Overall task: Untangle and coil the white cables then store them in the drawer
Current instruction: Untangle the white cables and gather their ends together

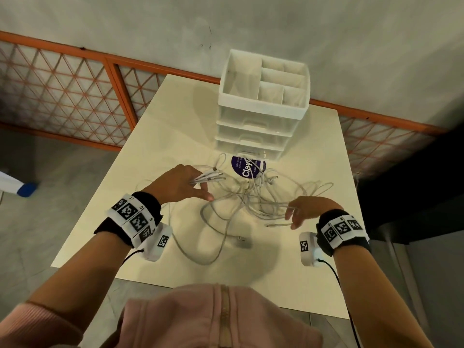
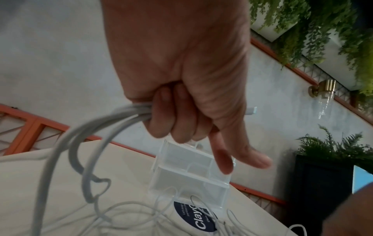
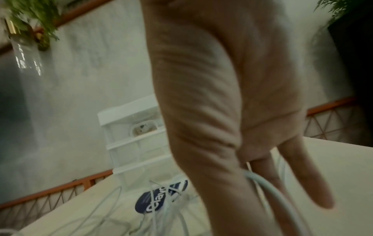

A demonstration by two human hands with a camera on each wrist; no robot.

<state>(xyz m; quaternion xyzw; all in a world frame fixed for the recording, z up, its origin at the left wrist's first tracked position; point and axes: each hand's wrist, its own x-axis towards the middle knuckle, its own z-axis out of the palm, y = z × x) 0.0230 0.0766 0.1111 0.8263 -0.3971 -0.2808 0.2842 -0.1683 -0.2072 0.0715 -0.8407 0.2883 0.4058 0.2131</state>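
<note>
A tangle of white cables (image 1: 253,197) sprawls over the middle of the cream table (image 1: 155,136), loops trailing toward me. My left hand (image 1: 183,184) grips a bunch of cable ends, connectors poking out past the fingers; in the left wrist view the curled fingers (image 2: 171,115) clamp several strands (image 2: 121,115). My right hand (image 1: 306,209) pinches one thin cable near its end, a strand (image 3: 262,180) running between thumb and fingers in the right wrist view. The white drawer unit (image 1: 261,116) stands behind the tangle, drawers closed.
A round dark blue sticker (image 1: 244,167) lies on the table under the cables, just in front of the drawers. The unit's top is an open divided tray (image 1: 273,79). An orange railing (image 1: 75,79) runs behind the table.
</note>
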